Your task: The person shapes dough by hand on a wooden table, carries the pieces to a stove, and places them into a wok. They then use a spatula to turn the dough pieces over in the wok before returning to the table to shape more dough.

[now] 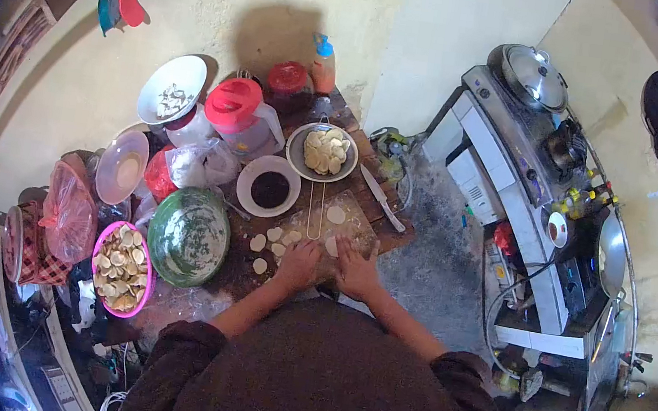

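Note:
My left hand (300,263) rests low over the table's front edge, fingers pointing forward, beside several flat pale dough rounds (259,265). Just to its right, my right hand (356,268) lies with fingers spread, its tips at a dough round (332,245). Another dough round (336,215) sits a little farther forward on a clear plastic sheet. Ahead of both hands, a long-handled strainer (321,155) holds a heap of similar rounds, its handle reaching back toward my left hand. What lies under my palms is hidden.
A knife (384,200) lies at the table's right edge. Left of the strainer stand a bowl of dark contents (268,187), a green basin (188,237), a pink basket (148,286) of rounds and a red-lidded jug (234,106). A stove (515,114) stands at right.

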`<control>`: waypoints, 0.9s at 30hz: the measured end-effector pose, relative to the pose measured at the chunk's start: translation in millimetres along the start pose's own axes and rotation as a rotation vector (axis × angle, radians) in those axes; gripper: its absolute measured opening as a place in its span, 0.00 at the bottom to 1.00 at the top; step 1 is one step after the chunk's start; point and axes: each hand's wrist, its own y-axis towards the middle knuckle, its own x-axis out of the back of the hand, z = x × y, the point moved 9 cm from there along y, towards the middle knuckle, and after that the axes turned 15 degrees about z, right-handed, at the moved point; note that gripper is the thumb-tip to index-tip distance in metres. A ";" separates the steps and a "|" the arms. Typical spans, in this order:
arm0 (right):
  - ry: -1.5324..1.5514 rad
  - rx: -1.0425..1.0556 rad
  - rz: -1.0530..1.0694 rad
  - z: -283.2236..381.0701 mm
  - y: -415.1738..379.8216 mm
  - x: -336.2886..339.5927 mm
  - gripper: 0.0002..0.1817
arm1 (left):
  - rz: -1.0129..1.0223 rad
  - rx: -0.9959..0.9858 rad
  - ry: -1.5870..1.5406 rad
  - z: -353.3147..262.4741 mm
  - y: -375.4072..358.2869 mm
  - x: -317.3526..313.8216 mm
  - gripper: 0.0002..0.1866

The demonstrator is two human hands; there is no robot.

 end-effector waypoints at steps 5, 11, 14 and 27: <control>0.192 -0.014 0.023 -15.6 3.1 -4.0 0.37 | 0.157 0.131 -0.140 11.3 26.6 -10.6 0.19; 0.759 -0.019 -0.413 -62.7 -50.7 31.2 0.35 | -0.051 -0.009 0.029 -5.5 43.4 0.7 0.16; 0.724 -0.052 -0.601 -90.6 -71.2 18.6 0.34 | 0.080 0.076 -0.005 -7.4 47.5 -5.1 0.14; 0.946 -0.204 -0.599 -106.8 -99.8 -1.9 0.32 | 0.221 0.394 -0.369 20.2 65.6 -17.8 0.10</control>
